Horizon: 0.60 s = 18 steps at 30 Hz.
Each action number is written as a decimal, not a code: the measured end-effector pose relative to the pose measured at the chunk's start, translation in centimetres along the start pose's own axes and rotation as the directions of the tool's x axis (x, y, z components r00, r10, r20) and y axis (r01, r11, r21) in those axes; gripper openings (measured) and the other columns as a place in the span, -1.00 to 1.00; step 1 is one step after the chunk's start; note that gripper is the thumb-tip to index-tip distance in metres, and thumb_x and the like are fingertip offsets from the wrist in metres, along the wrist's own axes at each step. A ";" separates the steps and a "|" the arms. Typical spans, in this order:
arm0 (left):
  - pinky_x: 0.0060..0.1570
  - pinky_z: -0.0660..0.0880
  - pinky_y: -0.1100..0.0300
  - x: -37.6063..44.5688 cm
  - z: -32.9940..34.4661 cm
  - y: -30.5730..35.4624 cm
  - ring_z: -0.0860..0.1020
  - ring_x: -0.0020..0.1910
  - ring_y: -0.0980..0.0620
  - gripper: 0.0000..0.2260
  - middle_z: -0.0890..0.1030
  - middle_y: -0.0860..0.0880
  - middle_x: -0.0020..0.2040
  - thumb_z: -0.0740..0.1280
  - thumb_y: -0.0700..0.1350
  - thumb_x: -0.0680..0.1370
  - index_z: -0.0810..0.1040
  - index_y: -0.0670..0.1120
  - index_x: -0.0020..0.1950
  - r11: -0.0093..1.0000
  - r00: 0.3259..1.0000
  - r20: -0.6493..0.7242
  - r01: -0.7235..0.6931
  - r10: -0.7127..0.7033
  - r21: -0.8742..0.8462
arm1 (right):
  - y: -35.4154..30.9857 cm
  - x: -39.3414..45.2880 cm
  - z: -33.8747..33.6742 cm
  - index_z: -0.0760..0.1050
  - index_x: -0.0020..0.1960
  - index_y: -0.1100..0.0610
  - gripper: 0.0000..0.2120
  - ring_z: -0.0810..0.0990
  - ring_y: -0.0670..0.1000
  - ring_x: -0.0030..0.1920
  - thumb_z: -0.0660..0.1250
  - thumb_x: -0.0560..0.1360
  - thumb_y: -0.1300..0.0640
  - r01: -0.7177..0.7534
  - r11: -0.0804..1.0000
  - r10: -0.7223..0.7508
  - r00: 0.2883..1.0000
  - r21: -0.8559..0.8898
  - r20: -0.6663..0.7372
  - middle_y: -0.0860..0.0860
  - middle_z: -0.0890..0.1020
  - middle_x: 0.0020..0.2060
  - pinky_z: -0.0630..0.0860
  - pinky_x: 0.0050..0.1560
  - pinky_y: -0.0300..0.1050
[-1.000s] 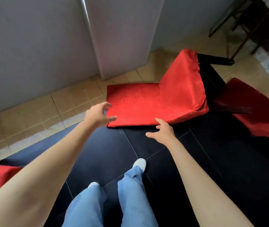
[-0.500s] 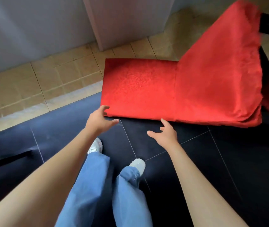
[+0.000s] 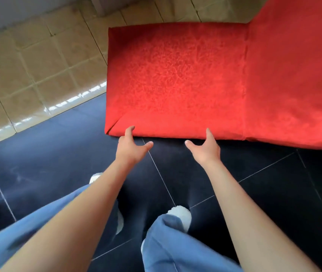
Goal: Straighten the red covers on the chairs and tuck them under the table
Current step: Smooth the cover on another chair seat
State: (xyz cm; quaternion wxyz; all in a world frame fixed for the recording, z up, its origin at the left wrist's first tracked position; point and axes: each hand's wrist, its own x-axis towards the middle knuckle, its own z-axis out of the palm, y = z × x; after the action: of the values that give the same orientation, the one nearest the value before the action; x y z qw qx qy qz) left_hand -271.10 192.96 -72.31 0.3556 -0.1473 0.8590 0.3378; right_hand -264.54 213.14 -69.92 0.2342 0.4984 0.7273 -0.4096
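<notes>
Left hand (image 3: 129,146) and right hand (image 3: 207,148), fingers spread and holding nothing, touching near edge of red cover (image 3: 175,79) on chair.

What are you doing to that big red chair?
A person is leaning over a chair dressed in a shiny red patterned fabric cover, which stands on a dark tiled floor. The left hand and right hand reach the near edge of the seat, fingers touching the cloth there, thumbs spread out. Neither hand has clearly gripped it yet. A small fold shows at the seat's near left corner, so the cover looks not quite straightened. No table is in view.
</notes>
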 end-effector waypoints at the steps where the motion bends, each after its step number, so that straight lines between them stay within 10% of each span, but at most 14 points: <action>1: 0.21 0.31 0.18 1.0 0.7 -0.3 0.39 0.34 -0.10 -0.24 0.38 -0.17 0.38 0.49 0.04 0.42 0.20 0.01 0.52 0.999 1.000 -0.016 0.014 -0.014 -0.030 | 0.1 1.0 0.6 -0.02 0.59 -0.03 -0.16 0.26 0.10 0.46 0.41 0.49 -0.05 -0.003 1.000 0.003 0.999 0.003 -0.038 0.09 0.32 0.46 0.30 0.34 0.00; 6: 0.21 0.35 0.12 4.2 4.1 -0.9 0.41 0.31 -0.15 -0.15 0.34 -0.22 0.39 0.49 0.06 0.42 0.05 0.03 0.56 0.975 0.986 -0.091 0.121 -0.140 -0.187 | 0.4 4.0 3.1 -0.13 0.58 -0.14 -0.14 0.46 0.19 0.28 0.37 0.50 -0.11 -0.038 0.999 0.041 0.989 0.029 -0.143 0.20 0.29 0.42 0.36 0.03 -0.05; 12: 0.24 0.36 0.02 5.4 7.8 -0.7 0.46 0.23 -0.24 -0.11 0.20 -0.28 0.45 0.45 0.13 0.45 -0.09 0.14 0.57 0.925 0.961 -0.146 0.177 -0.236 -0.336 | 0.2 6.0 5.4 -0.34 0.53 -0.19 -0.08 0.49 0.35 0.25 0.29 0.51 -0.24 -0.139 0.979 0.161 0.976 0.149 -0.146 0.37 -0.09 0.52 0.42 0.20 0.07; 18: 0.26 0.33 0.02 7.0 10.1 -1.6 0.44 0.28 -0.23 -0.11 0.27 -0.29 0.43 0.42 0.17 0.45 -0.12 0.13 0.57 0.901 0.940 -0.264 0.089 -0.217 -0.424 | 1.1 7.7 8.0 -0.45 0.49 -0.20 -0.03 0.52 0.22 -0.13 0.31 0.51 -0.19 -0.039 0.966 0.098 0.970 0.255 -0.223 0.42 0.16 0.40 0.44 0.07 0.04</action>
State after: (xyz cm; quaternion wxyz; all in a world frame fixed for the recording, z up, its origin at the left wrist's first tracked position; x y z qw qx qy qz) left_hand -270.06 198.62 -83.36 0.2062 -0.3359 0.8000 0.4524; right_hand -267.13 210.76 -80.53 0.0968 0.5936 0.6748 -0.4277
